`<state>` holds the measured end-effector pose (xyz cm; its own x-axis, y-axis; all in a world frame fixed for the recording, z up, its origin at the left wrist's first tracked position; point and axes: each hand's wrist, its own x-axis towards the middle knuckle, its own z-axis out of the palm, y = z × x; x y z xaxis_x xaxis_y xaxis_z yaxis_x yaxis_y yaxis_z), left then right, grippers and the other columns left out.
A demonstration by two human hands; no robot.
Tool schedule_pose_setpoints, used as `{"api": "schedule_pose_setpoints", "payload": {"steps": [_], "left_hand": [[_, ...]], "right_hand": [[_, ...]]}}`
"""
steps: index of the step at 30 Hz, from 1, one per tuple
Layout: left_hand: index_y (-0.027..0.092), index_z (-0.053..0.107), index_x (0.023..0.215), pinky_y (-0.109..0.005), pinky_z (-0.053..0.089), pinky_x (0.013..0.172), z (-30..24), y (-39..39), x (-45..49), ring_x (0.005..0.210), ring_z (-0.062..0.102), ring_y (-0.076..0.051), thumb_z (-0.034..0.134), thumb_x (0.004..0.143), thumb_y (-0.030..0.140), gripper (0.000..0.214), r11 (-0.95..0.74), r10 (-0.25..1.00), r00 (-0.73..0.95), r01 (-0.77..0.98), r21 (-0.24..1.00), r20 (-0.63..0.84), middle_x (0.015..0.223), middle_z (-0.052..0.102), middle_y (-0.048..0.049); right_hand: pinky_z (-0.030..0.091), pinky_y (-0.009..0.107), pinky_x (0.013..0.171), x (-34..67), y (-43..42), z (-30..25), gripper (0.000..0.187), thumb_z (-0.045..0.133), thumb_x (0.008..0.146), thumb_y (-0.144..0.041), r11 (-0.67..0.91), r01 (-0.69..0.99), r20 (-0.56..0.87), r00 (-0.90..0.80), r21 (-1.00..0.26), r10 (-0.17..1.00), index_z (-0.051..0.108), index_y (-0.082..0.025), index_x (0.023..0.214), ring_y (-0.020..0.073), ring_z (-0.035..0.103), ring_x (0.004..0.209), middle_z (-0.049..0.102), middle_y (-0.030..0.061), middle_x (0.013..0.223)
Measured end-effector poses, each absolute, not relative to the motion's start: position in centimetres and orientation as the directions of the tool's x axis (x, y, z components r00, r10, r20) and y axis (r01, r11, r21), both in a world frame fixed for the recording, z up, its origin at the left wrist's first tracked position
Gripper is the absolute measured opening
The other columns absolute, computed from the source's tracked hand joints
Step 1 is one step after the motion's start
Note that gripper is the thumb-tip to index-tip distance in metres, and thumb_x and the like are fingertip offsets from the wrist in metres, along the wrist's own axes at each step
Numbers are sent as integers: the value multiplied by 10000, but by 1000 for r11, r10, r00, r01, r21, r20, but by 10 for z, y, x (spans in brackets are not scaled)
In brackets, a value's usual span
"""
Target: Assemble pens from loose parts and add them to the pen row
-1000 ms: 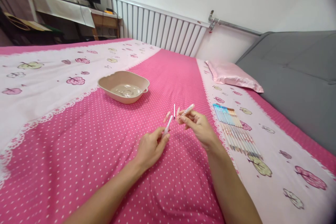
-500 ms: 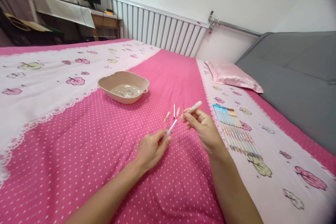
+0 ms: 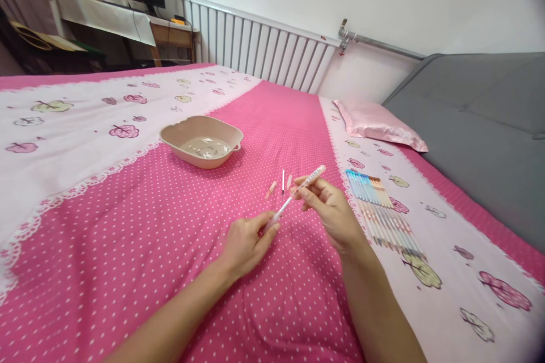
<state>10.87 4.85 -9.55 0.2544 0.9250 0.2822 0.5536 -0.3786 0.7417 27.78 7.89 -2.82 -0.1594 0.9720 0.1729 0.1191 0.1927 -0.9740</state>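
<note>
My left hand (image 3: 246, 241) pinches a thin white pen refill (image 3: 282, 210) that points up and to the right. My right hand (image 3: 331, 210) holds a pale pink pen barrel (image 3: 310, 177), its open lower end meeting the refill's tip. Just beyond the hands, two small pink pen parts (image 3: 271, 188) and a thin white stick with a dark tip (image 3: 283, 180) lie on the pink dotted bedspread (image 3: 179, 227).
A beige plastic basin (image 3: 201, 140) with a few small pieces inside sits further back on the left. A row of several pens (image 3: 383, 210) lies to the right of my right hand. A pink pillow (image 3: 377, 123) and a grey sofa (image 3: 485, 125) are at the right.
My left hand has tilted the refill up and to the right until its tip reaches the barrel. My right hand shifted slightly right with the barrel.
</note>
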Motion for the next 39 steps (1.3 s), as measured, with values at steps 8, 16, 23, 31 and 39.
{"api": "schedule_pose_setpoints", "payload": {"steps": [8, 16, 23, 31, 39], "left_hand": [[174, 624, 959, -230, 292, 527, -95, 48, 108, 497, 424, -92, 377, 890, 383, 331, -381, 924, 256, 559, 736, 283, 582, 521, 26], [175, 627, 965, -228, 298, 533, -95, 48, 108, 503, 420, -94, 376, 889, 384, 335, -380, 924, 262, 557, 739, 279, 576, 507, 26], [172, 632, 948, -220, 292, 525, -94, 47, 107, 493, 404, -89, 381, 889, 389, 338, -393, 919, 268, 539, 745, 291, 560, 456, 38], [163, 633, 912, -215, 292, 523, -93, 47, 108, 492, 402, -87, 381, 888, 390, 340, -394, 918, 265, 521, 757, 296, 566, 462, 38], [157, 625, 941, -214, 292, 528, -92, 46, 108, 497, 403, -85, 378, 894, 376, 333, -402, 915, 272, 519, 754, 300, 577, 470, 37]], "right_hand": [[446, 282, 668, 278, 78, -28, 219, 593, 800, -341, 189, 154, 155, -207, -970, 966, 612, -196, 964, 164, 586, 839, 648, 53, 911], [456, 289, 685, 277, 79, -33, 246, 581, 806, -355, 192, 196, 138, -258, -962, 956, 609, -205, 999, 168, 585, 864, 638, 65, 979], [457, 283, 718, 274, 76, -31, 215, 578, 808, -331, 174, 204, 108, -301, -963, 947, 609, -210, 982, 162, 581, 895, 632, 48, 974], [465, 312, 782, 272, 75, -33, 215, 583, 807, -313, 166, 191, 91, -350, -967, 932, 605, -197, 987, 166, 591, 907, 630, 56, 973], [467, 322, 804, 273, 74, -31, 208, 565, 824, -294, 184, 204, 95, -381, -962, 920, 602, -196, 1004, 159, 592, 888, 619, 47, 945]]}}
